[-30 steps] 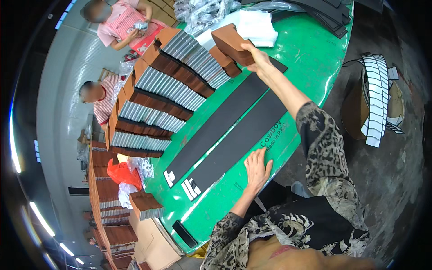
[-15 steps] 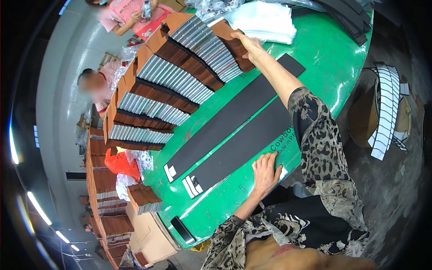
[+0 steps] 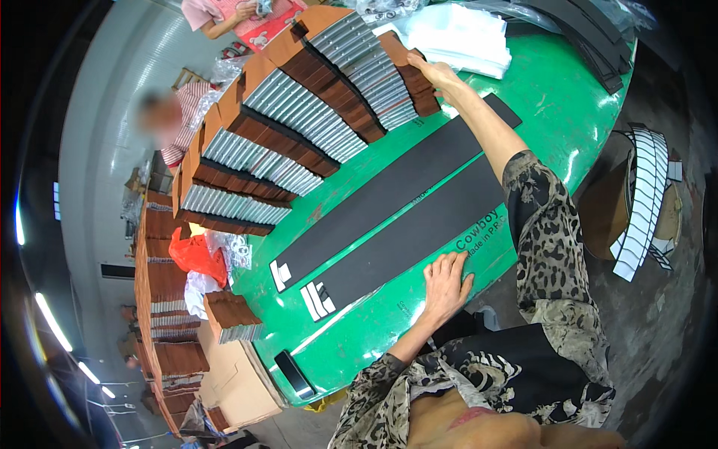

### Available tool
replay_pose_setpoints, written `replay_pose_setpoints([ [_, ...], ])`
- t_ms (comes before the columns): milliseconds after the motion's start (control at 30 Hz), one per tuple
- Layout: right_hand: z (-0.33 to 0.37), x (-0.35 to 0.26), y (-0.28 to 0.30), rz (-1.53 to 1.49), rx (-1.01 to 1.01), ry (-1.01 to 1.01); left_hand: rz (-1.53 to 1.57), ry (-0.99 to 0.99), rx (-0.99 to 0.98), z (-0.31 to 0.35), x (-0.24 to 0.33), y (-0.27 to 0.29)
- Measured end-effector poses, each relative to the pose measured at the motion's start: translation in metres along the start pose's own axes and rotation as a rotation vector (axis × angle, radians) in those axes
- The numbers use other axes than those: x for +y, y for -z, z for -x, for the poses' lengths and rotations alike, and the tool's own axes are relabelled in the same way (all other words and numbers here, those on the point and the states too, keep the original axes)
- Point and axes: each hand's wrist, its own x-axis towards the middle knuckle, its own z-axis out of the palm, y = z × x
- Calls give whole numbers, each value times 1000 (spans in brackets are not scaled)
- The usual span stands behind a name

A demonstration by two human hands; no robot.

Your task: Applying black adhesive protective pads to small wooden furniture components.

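Note:
Rows of brown card-like pieces alternating with silvery ones stand packed on the green table. At the far right end of these rows, my right hand is closed on the end of the brown stack; its thumb and fingertips are partly hidden. My left hand lies palm down near the table's front edge, fingers stretched out and holding nothing. Between my hands and the rows lie two long flat black strips, a farther strip and a nearer strip, with white pieces at their left ends.
White plastic sheets and black strips lie at the far right. A phone, a small brown stack and a red bag are at the left. Beyond the rows are two people. A box stands right of the table.
The whole view has shifted slightly, with the table's far end sitting lower and farther right. Both hands keep nearly the same places on the stack and the table.

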Motion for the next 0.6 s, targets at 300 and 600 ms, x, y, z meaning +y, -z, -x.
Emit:
replay_pose_setpoints([
  [300, -29, 37, -15, 81, -108, 14, -22, -3, 83, 4, -8, 4],
  [600, -55, 78, 66, -223, 241, 320, -46, -93, 281, 4, -15, -17],
])
